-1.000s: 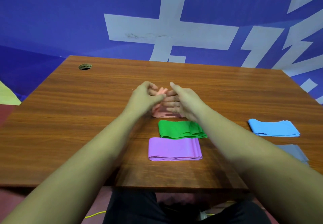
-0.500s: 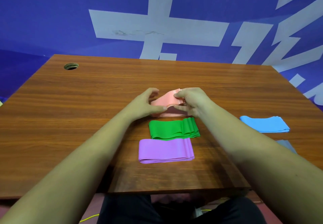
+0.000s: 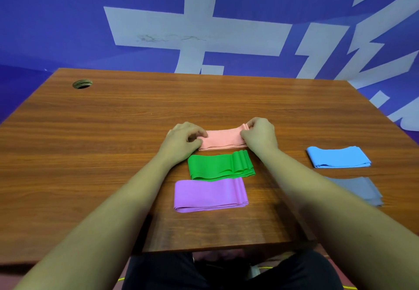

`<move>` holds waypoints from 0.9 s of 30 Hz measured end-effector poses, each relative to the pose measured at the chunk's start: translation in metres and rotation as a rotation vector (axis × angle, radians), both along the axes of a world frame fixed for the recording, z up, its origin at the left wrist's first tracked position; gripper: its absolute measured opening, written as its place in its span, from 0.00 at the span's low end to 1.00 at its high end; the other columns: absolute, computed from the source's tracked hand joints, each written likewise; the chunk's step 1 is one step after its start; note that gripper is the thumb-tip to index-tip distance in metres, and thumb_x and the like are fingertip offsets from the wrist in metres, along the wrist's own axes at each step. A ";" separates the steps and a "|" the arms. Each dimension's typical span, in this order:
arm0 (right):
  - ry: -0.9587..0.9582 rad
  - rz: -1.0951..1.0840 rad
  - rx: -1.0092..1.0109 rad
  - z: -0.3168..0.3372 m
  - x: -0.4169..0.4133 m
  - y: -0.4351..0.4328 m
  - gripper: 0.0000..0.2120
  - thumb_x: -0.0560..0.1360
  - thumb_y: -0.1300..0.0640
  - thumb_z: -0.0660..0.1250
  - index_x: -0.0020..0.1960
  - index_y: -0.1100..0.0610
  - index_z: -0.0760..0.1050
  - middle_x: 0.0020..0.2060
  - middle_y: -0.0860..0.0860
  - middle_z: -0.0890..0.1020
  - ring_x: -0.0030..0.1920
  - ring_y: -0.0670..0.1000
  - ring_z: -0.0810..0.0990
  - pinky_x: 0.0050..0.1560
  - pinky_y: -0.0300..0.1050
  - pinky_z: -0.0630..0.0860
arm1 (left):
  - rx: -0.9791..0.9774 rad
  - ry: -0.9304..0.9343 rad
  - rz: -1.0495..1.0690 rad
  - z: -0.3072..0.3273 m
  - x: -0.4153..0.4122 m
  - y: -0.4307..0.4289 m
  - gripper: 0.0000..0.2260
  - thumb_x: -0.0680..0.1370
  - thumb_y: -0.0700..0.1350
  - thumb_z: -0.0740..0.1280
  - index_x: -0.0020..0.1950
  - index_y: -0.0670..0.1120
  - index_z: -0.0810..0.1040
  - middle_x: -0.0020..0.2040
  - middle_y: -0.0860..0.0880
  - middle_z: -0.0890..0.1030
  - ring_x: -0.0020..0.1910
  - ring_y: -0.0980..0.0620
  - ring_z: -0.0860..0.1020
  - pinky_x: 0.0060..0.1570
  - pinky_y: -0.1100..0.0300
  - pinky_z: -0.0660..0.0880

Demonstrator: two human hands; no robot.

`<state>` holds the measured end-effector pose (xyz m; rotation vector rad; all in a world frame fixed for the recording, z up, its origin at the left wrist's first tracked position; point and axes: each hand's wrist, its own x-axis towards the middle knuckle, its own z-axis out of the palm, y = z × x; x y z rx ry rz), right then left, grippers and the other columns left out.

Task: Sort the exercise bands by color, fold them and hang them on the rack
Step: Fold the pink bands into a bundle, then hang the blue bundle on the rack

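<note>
Purple rubber exercise band, folded flat, lies nearest on the brown wooden table, with a green rubber band just beyond it. To the right lie a grey rubber band, partly under the right forearm, and farther off a light-blue rubber band. Beyond the green one lies a pink rubber band; the outstretched left hand and right hand, fingers curled, pinch its ends.

The pink band now lies flat on the table, no longer lifted. The left hand and right hand sit apart, pinching its ends.
</note>
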<state>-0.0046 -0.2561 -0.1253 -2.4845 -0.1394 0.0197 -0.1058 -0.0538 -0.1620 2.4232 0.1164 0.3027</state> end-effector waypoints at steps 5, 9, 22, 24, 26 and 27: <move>-0.028 -0.011 -0.012 -0.015 -0.003 -0.010 0.16 0.72 0.57 0.69 0.60 0.55 0.74 0.55 0.54 0.80 0.54 0.55 0.79 0.53 0.50 0.77 | 0.003 0.009 0.012 0.000 0.001 -0.002 0.10 0.74 0.47 0.66 0.50 0.61 0.80 0.56 0.58 0.78 0.57 0.55 0.70 0.63 0.47 0.68; -0.051 0.022 0.028 -0.005 -0.013 -0.019 0.16 0.74 0.58 0.67 0.61 0.57 0.75 0.55 0.55 0.79 0.55 0.54 0.77 0.54 0.47 0.75 | -0.065 0.049 -0.014 0.012 -0.003 -0.003 0.09 0.73 0.48 0.65 0.49 0.60 0.80 0.55 0.55 0.79 0.58 0.52 0.73 0.64 0.48 0.68; -0.104 0.190 -0.047 0.076 -0.049 -0.126 0.14 0.75 0.50 0.65 0.58 0.53 0.78 0.52 0.53 0.82 0.54 0.54 0.79 0.54 0.46 0.74 | -0.014 -0.064 -0.090 0.092 -0.012 -0.087 0.06 0.74 0.41 0.67 0.47 0.52 0.77 0.48 0.47 0.78 0.47 0.50 0.76 0.50 0.59 0.71; -0.096 0.170 -0.080 0.078 -0.046 -0.152 0.14 0.75 0.50 0.65 0.59 0.52 0.78 0.52 0.53 0.82 0.54 0.54 0.79 0.54 0.47 0.75 | 0.006 -0.056 -0.096 0.097 -0.004 -0.109 0.06 0.74 0.41 0.67 0.47 0.51 0.77 0.47 0.48 0.77 0.46 0.51 0.75 0.46 0.62 0.66; -0.087 0.133 -0.096 0.074 -0.038 -0.180 0.15 0.75 0.50 0.65 0.60 0.52 0.77 0.52 0.54 0.83 0.54 0.55 0.80 0.55 0.48 0.75 | 0.015 -0.043 -0.115 0.098 0.007 -0.131 0.05 0.74 0.41 0.67 0.48 0.49 0.78 0.46 0.48 0.77 0.44 0.52 0.73 0.43 0.63 0.64; -0.081 0.118 -0.098 0.070 -0.032 -0.193 0.15 0.75 0.50 0.65 0.60 0.53 0.77 0.53 0.55 0.83 0.54 0.56 0.80 0.56 0.48 0.75 | 0.016 -0.034 -0.134 0.097 0.014 -0.143 0.05 0.74 0.41 0.67 0.49 0.48 0.79 0.45 0.48 0.76 0.43 0.52 0.73 0.43 0.63 0.64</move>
